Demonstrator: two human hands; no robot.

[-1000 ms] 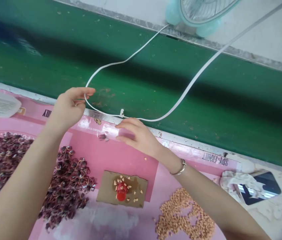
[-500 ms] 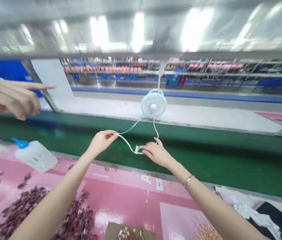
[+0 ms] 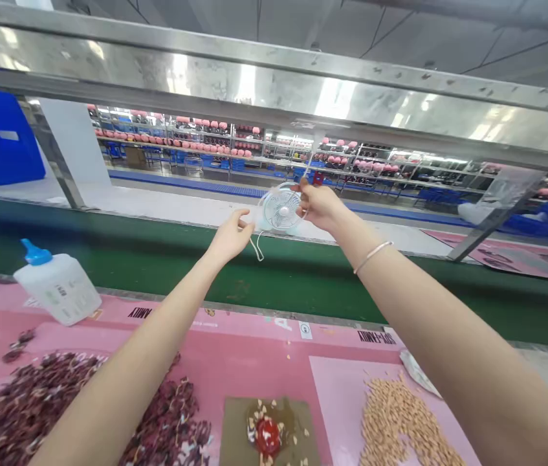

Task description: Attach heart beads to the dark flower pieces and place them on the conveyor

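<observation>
A small pale-blue fan (image 3: 282,210) stands on the white ledge behind the green belt. My left hand (image 3: 231,238) is at the fan's left, its fingers curled round a white cord (image 3: 259,257) that dips in a short loop below them. To the fan's right, overlapping its rim, my right hand (image 3: 321,204) has its fingers closed on the cord near where it hangs down from the metal beam. The fingers partly hide the cord there. A thin bangle is on my right wrist.
On the pink table (image 3: 254,362) are a blue-capped bottle (image 3: 60,288), dark red dried pieces (image 3: 35,395), tan kernels (image 3: 394,414) and a brown mat (image 3: 235,433) bearing a wet red piece. A metal beam (image 3: 235,84) crosses overhead; posts (image 3: 497,223) stand either side.
Both hands have moved up toward the fan, the right one further, up the hanging cord. The cord between them no longer stretches over the belt. Another person's pointing hand at left has gone.
</observation>
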